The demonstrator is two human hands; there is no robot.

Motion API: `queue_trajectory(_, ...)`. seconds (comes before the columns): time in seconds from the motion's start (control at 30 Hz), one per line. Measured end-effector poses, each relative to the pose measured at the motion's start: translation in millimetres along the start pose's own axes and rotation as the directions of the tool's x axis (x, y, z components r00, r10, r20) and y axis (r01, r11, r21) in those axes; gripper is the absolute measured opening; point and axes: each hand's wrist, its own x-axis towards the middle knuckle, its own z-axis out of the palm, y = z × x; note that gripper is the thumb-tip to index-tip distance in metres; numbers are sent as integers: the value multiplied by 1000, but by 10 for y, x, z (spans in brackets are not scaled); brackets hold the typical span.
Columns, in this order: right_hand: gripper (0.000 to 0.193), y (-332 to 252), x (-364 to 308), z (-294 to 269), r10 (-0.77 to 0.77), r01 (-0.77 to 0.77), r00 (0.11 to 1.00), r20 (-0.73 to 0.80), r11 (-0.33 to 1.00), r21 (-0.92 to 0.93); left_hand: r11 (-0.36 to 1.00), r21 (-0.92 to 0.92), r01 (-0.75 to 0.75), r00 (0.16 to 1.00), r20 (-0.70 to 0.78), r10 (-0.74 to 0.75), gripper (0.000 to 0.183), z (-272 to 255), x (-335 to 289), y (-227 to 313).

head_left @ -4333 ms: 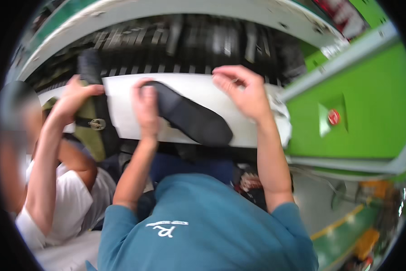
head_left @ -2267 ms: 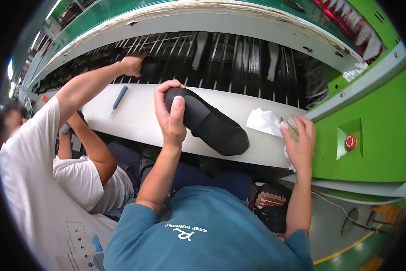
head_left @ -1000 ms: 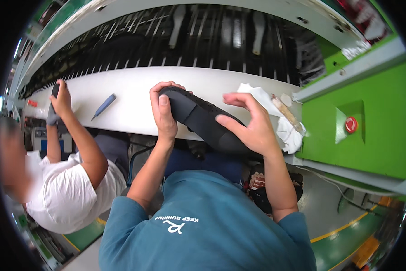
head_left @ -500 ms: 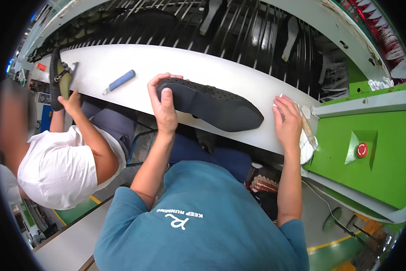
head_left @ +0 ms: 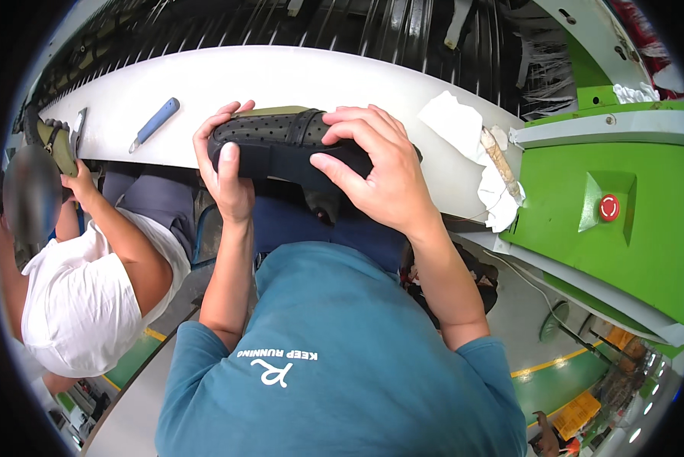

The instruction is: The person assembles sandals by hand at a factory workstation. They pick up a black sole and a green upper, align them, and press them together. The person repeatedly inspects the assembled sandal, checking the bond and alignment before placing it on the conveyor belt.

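A black perforated shoe (head_left: 273,131) with a strap and an olive lining is held up over the near edge of the white table. My left hand (head_left: 229,171) wraps one end of it, thumb against the dark sole side and fingers behind. Over the other end curves my right hand (head_left: 391,171), its fingertips by the strap and its thumb at the sole side; that hand covers much of this end. A white cloth (head_left: 455,126) lies on the table to the right, beside a worn, light-brown stick-like tool (head_left: 500,161).
A blue-handled tool (head_left: 158,122) lies on the white table (head_left: 243,72) at left. Further left a co-worker in a white shirt (head_left: 91,297) handles another shoe (head_left: 56,145). A green machine (head_left: 570,251) with a red button (head_left: 608,208) stands at right; metal rods (head_left: 357,30) run behind.
My right hand has come left from beside the cloth onto the shoe. The shoe has turned, so its side and upper show instead of its sole. The view has shifted somewhat.
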Motion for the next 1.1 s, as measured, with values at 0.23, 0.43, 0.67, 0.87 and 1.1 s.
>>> queue_trajectory(0.23, 21, 14, -6, 119, 52, -51, 998, -28, 999, 7, 983, -92, 160, 986, -21, -163, 66, 27, -63, 117)
queue_trajectory(0.43, 21, -41, 28, 124, 128, -129, 992, -20, 991, -25, 974, -55, 218, 974, -51, -221, 64, 16, -60, 157)
queue_trajectory(0.67, 23, -2, 16, 208, 132, -134, 986, -99, 991, -13, 974, -53, 221, 972, -72, -224, 62, 68, -41, 181)
queue_trajectory(0.87, 25, 47, 7, 214, 78, -82, 992, -103, 996, -29, 981, -13, 196, 978, -69, -196, 62, 43, -28, 151)
queue_trajectory(1.1, 31, 55, 17, 231, 112, -118, 984, -135, 992, -39, 983, 3, 184, 981, -58, -183, 62, 29, -26, 120)
